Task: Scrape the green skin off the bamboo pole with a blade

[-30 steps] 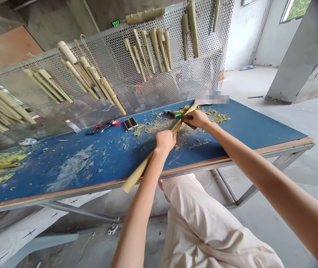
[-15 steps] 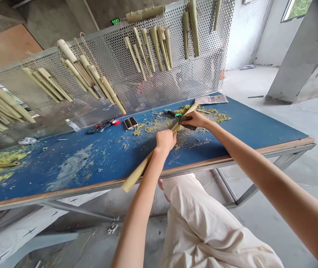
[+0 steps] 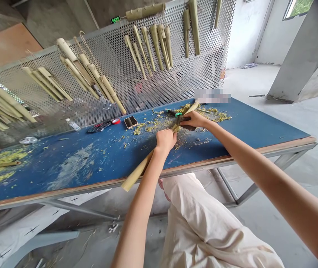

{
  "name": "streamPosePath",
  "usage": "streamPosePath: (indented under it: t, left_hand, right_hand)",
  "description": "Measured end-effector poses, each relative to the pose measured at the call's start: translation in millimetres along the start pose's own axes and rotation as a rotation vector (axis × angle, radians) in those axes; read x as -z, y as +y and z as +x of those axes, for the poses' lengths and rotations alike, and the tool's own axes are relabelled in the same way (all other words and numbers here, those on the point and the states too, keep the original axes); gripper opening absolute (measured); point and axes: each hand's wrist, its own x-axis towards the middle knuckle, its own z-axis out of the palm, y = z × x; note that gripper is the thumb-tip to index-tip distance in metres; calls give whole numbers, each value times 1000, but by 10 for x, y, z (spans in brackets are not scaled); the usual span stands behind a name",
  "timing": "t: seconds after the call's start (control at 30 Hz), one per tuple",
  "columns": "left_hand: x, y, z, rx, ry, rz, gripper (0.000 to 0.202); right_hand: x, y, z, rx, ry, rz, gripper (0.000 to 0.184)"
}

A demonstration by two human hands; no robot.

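Observation:
A long bamboo piece lies slantwise across the front edge of the table, its near end sticking out past the edge. My left hand is closed around its middle and bears down on it. Just beyond, my right hand grips a dark sheet that looks like sandpaper, folded over the bamboo and touching it. My fingers partly hide both. Beside the sheet lies a tool with a black and green handle; its working end is hidden.
Yellow-green shavings and pale dust cover the blue table. A phone, red tape roll, dark tangled bundle and small bottle lie along the back. Bamboo pieces hang on the perforated metal panel behind.
Both hands stay almost in place on the bamboo. The view has shifted very slightly, and the flat item at the back right now appears blurred out.

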Motion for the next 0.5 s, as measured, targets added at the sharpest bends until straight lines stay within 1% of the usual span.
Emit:
streamPosePath:
  t: [0.13, 0.23, 0.27, 0.37, 0.4, 0.5]
  left_hand:
    - [-12, -2, 6, -1, 9, 1, 51]
    - [-20, -6, 9, -4, 8, -2, 51]
    - [-22, -7, 9, -5, 9, -3, 51]
    - [-20, -8, 9, -4, 12, -5, 51]
    - [-19, -8, 9, -1, 10, -6, 50]
    - [-16, -5, 10, 4, 2, -7, 50]
  right_hand:
    - [16, -13, 8, -38, 77, -85, 27]
    - [24, -36, -10, 20, -23, -46, 32]
    - [26, -42, -18, 20, -21, -47, 33]
    - [28, -47, -37, -24, 101, -119, 32]
    - [29, -45, -39, -20, 103, -127, 32]
    - [30, -34, -38, 13, 15, -104, 33]
